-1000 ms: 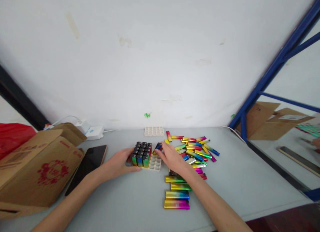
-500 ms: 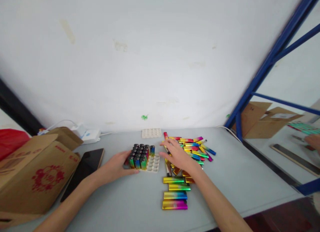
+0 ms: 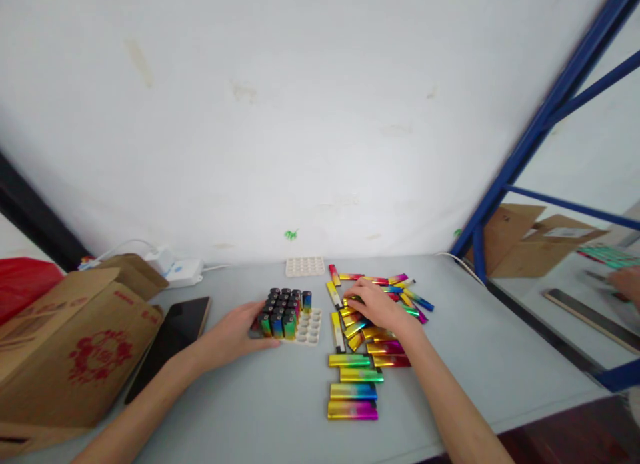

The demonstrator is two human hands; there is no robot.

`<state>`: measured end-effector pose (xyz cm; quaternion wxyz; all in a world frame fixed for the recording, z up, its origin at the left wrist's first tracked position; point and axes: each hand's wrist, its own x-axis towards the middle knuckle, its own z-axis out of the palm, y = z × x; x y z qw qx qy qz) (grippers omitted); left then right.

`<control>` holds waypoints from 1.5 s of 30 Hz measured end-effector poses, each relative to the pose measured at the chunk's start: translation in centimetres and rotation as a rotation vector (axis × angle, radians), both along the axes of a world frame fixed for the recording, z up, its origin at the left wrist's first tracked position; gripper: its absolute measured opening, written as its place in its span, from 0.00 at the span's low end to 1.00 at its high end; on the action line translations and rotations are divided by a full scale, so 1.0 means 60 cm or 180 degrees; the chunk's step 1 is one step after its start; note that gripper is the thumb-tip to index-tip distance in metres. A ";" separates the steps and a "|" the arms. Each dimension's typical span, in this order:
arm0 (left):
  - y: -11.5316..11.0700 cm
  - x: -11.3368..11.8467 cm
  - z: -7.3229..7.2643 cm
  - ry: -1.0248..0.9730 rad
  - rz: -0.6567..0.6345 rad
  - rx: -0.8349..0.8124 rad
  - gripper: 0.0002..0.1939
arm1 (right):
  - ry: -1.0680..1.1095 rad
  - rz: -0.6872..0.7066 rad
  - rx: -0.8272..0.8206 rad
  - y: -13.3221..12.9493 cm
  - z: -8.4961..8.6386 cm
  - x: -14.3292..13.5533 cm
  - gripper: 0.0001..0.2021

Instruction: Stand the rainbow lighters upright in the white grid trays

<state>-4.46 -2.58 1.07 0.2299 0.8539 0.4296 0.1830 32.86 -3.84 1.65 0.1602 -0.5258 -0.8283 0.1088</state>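
Observation:
My left hand (image 3: 239,332) wraps round the left side of a white pitted tray (image 3: 311,325), its thumb along the near edge. Black-topped shiny lighters (image 3: 277,314) stand upright in the tray's left part; the cups on its right show bare. Over to the right, my right hand (image 3: 375,304) is down in a pile of loose metallic lighters (image 3: 357,327), fingers curled and fingertips closed at a yellow lighter (image 3: 351,299), which they partly hide. Several more lighters (image 3: 353,391) lie flat in a loose column nearer me.
A second white tray (image 3: 305,266) lies by the wall. Left of my arm are a dark phone-like slab (image 3: 173,337), a cardboard box (image 3: 85,357) and a white power strip (image 3: 184,272). A blue metal frame (image 3: 480,251) borders the right; beyond it is another person's hand (image 3: 627,284).
My right hand has moved from beside the tray, right and slightly back, into the lighter pile, its fingers curling down. My left hand stays at the tray.

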 end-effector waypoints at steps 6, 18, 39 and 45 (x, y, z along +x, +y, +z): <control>-0.003 0.003 0.007 -0.0036 0.0036 -0.0042 0.34 | 0.0674 -0.0296 0.0520 -0.002 -0.003 -0.007 0.13; -0.006 0.005 0.011 0.0044 0.0059 -0.0088 0.33 | 0.2203 -0.1064 0.0433 0.004 0.001 -0.036 0.18; -0.008 0.002 0.008 0.0211 0.0170 -0.0150 0.30 | 0.3352 -0.0888 -0.1186 -0.023 0.002 -0.116 0.36; -0.012 0.007 0.017 0.0220 0.0138 -0.0250 0.30 | 0.3216 -0.0881 -0.1111 -0.027 -0.001 -0.130 0.29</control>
